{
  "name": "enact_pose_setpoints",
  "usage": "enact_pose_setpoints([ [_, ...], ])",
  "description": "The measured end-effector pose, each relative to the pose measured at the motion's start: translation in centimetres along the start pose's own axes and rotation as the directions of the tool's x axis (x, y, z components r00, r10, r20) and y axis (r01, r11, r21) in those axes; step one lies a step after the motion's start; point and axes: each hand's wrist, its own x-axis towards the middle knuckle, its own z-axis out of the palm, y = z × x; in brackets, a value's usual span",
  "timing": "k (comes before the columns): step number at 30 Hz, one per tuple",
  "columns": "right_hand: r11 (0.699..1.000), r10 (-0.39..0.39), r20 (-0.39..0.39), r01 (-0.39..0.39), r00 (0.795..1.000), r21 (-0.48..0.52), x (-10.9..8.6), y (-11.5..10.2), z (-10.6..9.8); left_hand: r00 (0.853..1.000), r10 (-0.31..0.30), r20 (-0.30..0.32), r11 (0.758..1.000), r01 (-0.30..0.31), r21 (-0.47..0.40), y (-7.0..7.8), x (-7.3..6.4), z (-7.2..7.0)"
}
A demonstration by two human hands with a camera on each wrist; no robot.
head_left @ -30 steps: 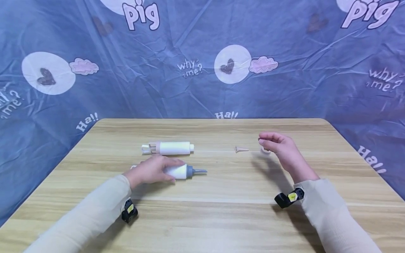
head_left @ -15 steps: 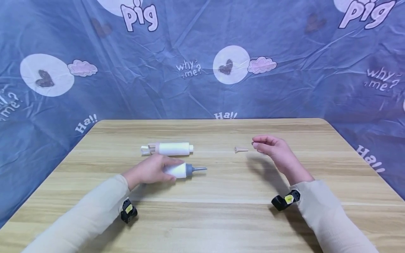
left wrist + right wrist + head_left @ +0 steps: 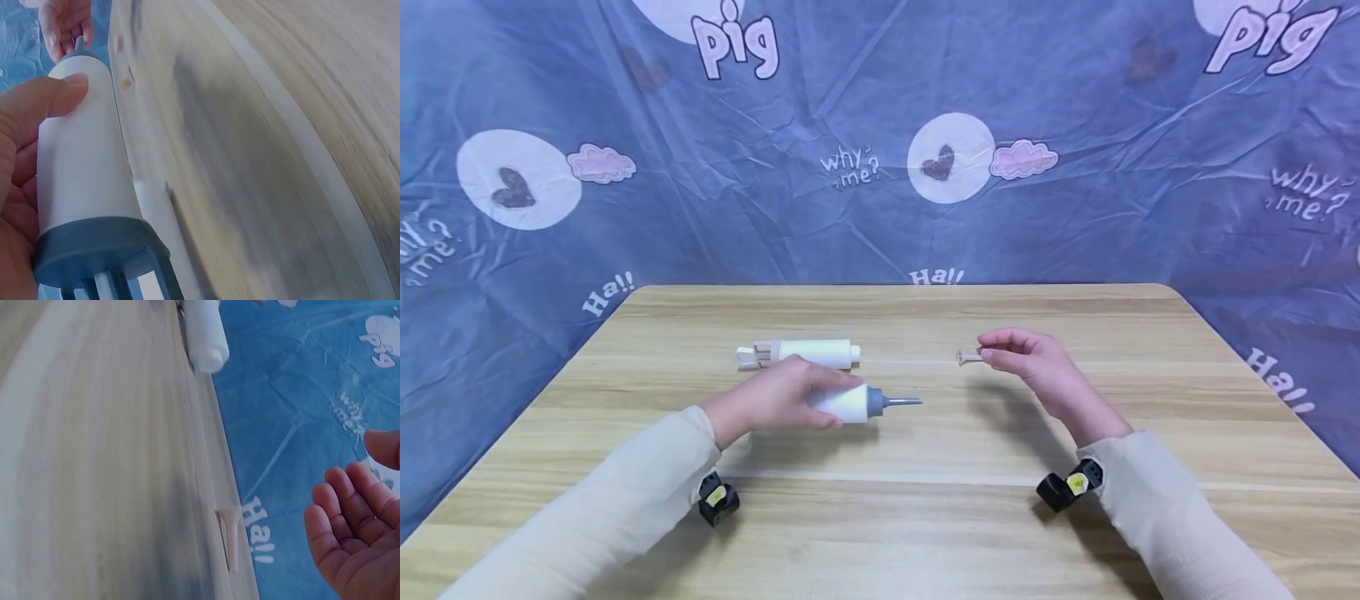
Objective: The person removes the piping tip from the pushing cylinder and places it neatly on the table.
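My left hand [image 3: 782,396] grips a white icing syringe [image 3: 844,405] with a grey collar and a thin nozzle pointing right. Its shadow falls apart from it, so it is off the table; in the left wrist view the grey rear frame [image 3: 100,247] shows below the thumb. My right hand [image 3: 1037,367] hovers by a small pale pink nozzle [image 3: 967,357] lying on the table. In the right wrist view that hand [image 3: 356,531] has loosely bent fingers with the thumb apart, and nothing shows between them. Its fingertips partly cover the nozzle in the head view.
A second white icing syringe [image 3: 816,353] with a pink collar and white handle lies behind my left hand. A small pinkish piece [image 3: 117,44] lies beyond the loose nozzle. The wooden table [image 3: 925,533] ends at a blue printed cloth [image 3: 775,225].
My left hand has lifted the grey-collared icing syringe and moved it slightly right. My right hand has moved left to the loose nozzle, away from above a pale ring that is now hidden.
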Motion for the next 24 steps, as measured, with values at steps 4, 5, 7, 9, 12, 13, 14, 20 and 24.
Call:
enact_pose_setpoints([
  [4, 1.0, -0.005, 0.029, 0.006, 1.0, -0.023, -0.1, -0.1, 1.0, 1.0, 0.027, -0.009, 1.0, -0.027, 0.0, 0.8, 0.2, 0.1],
  [5, 1.0, -0.008, 0.034, 0.008, 0.999, -0.026, -0.1, -0.2, 1.3, 1.0, 0.028, -0.009, 1.0, -0.029, -0.002, 1.0, 0.3, 0.1],
  [7, 0.999, -0.018, 0.045, 0.019, 0.999, -0.028, -0.2, -0.2, 1.9, 0.999, 0.044, -0.015, 0.999, -0.044, 0.0, 1.4, 0.4, 0.1],
  [9, 0.999, -0.031, 0.062, 0.032, 0.998, -0.018, -0.4, -0.3, 2.4, 0.999, 0.051, -0.019, 0.999, -0.051, -0.003, 1.8, 0.6, 0.1],
  [12, 0.999, -0.052, 0.092, 0.052, 0.994, 0.002, -0.7, -0.4, 3.3, 0.998, 0.064, -0.023, 0.998, -0.064, 0.002, 2.3, 0.9, -0.1],
  [13, 0.998, -0.064, 0.103, 0.064, 0.993, 0.011, -0.9, -0.4, 3.6, 0.997, 0.067, -0.025, 0.998, -0.067, 0.003, 2.5, 1.0, -0.1],
  [14, 0.997, -0.077, 0.115, 0.075, 0.99, 0.02, -1.0, -0.4, 3.8, 0.997, 0.068, -0.028, 0.998, -0.068, 0.004, 2.6, 1.1, -0.1],
  [20, 0.991, -0.132, 0.168, 0.124, 0.977, 0.054, -1.8, -0.3, 5.3, 0.997, 0.069, -0.038, 0.998, -0.069, -0.006, 3.4, 1.4, -0.1],
  [24, 0.987, -0.156, 0.182, 0.147, 0.971, 0.062, -2.1, -0.1, 6.0, 0.997, 0.064, -0.035, 0.998, -0.065, -0.016, 3.8, 1.5, 0.1],
])
